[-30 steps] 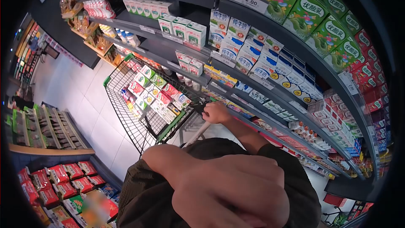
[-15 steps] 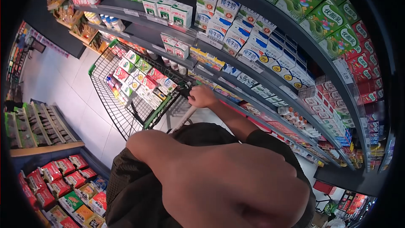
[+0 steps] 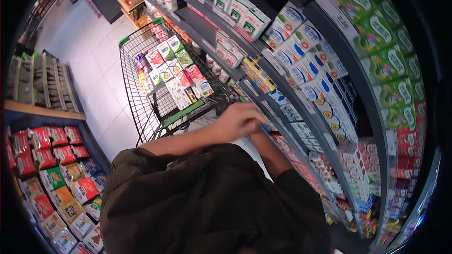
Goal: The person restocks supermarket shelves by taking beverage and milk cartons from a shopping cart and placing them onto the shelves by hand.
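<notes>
My left hand (image 3: 239,121) reaches in from the left, fingers curled and slightly blurred, over the near end of the shopping cart (image 3: 183,117); whatever its fingers hold, if anything, is hidden. It overlaps my right hand (image 3: 256,131), of which only the wrist side shows; the fingers of that hand are hidden behind my left hand, near the cart's handle side. The wire cart has green trim. Inside it lie several small drink cartons (image 3: 176,73), red, green and white, with colourful bottles (image 3: 142,66) at their left.
A long shelf (image 3: 310,108) runs down the right with milk boxes (image 3: 303,63) and green cartons (image 3: 386,61). At the lower left is a bin of red and coloured packets (image 3: 44,155), with a slatted rack (image 3: 42,84) beyond. Pale floor tiles (image 3: 101,89) show left of the cart.
My left hand has moved from close below the camera forward to my right hand, now covering its fingers. Right-hand shelf goods appear tilted and shifted, as the view has turned.
</notes>
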### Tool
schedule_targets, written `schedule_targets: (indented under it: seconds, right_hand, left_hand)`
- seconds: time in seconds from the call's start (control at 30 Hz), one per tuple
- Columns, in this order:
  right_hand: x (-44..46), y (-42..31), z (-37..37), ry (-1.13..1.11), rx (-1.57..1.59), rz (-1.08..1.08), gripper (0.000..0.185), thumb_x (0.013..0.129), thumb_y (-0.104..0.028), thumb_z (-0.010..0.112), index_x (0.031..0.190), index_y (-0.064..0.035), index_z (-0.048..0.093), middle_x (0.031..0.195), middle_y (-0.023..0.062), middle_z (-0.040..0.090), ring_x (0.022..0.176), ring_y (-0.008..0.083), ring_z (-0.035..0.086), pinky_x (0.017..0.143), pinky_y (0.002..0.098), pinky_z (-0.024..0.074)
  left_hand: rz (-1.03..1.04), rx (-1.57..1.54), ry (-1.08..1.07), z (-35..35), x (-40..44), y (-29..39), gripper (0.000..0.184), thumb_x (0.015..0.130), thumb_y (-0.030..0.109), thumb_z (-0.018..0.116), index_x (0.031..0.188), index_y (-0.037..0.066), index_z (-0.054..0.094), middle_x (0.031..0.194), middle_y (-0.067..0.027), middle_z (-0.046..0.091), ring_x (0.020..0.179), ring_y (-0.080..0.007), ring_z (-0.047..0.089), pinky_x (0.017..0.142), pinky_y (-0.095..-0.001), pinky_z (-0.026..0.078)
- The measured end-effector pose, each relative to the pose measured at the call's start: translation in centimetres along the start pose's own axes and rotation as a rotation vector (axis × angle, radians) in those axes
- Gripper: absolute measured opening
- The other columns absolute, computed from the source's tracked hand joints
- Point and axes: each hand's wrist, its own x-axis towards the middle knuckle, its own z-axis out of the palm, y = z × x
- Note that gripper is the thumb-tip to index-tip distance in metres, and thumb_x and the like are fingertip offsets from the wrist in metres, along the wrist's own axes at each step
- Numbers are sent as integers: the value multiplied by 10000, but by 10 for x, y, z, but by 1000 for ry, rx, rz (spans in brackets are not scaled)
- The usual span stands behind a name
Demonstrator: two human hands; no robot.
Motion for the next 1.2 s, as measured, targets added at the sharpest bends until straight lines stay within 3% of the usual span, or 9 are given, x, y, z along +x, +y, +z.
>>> schedule_targets:
  seconds: [0.13,0.3,0.47,0.57,0.6,0.73,0.97,1.1,1.2]
  right_hand:
    - [-2,9,-2,-35,-85,10,213,795,-268,721,692,-94,652,780,87,644,755,341,659,678,472,530]
    - [1,12,-1,-37,-95,-16,261,790,-272,717,642,-106,581,723,71,570,716,320,629,637,469,494]
    - [0,15,2,-81,-106,19,257,784,-284,715,656,-109,577,755,73,573,756,306,635,666,451,505]
    - [-2,21,8,-62,-158,-22,261,773,-292,722,655,-110,578,762,74,571,769,302,636,680,448,513]
    - [-1,19,5,-63,-161,-35,253,761,-287,731,659,-110,582,758,69,566,768,301,636,686,454,516]
    - [4,17,1,-44,-97,-47,228,733,-247,745,672,-107,577,766,67,572,745,303,628,660,446,505]
    - [4,15,-1,-55,-76,-25,223,678,-195,776,699,-96,578,770,84,569,701,314,602,591,435,472]
    - [5,15,-4,-54,-67,-30,232,676,-205,783,697,-99,578,755,78,553,690,314,595,587,434,465]
    - [2,15,-2,-44,-78,-14,234,694,-220,779,693,-101,577,753,72,552,696,310,597,598,430,468]
  left_hand:
    - [-557,-155,278,-20,-75,-153,141,880,-6,689,1020,5,690,935,-59,705,793,-96,653,675,-261,526]
    - [-1231,-477,691,-61,-140,-275,105,954,152,645,1011,70,677,704,-45,593,520,-135,525,441,-290,418]
    - [-1365,-609,776,-69,-191,-383,200,949,196,633,1069,40,674,745,-97,606,559,-205,566,472,-344,460]
    - [-1447,-413,813,-63,-184,-430,286,946,253,647,1146,51,684,786,-69,620,662,-216,613,556,-376,513]
    - [-1465,-387,789,-63,-183,-442,305,923,288,668,1100,42,701,826,-77,625,751,-226,622,617,-400,527]
    - [-1449,-68,726,-47,-202,-529,334,871,344,741,909,13,729,722,-49,592,671,-188,575,570,-382,464]
    - [-1400,-28,737,-44,-157,-478,383,834,307,785,955,-53,730,858,-105,717,736,-182,653,647,-324,493]
    - [-1172,-367,869,-43,-160,-464,431,863,314,808,1045,-59,693,915,-91,725,744,-185,673,643,-348,532]
    - [-1346,-264,835,-53,-152,-444,424,897,353,788,1039,-31,677,903,-91,709,656,-172,650,566,-323,519]
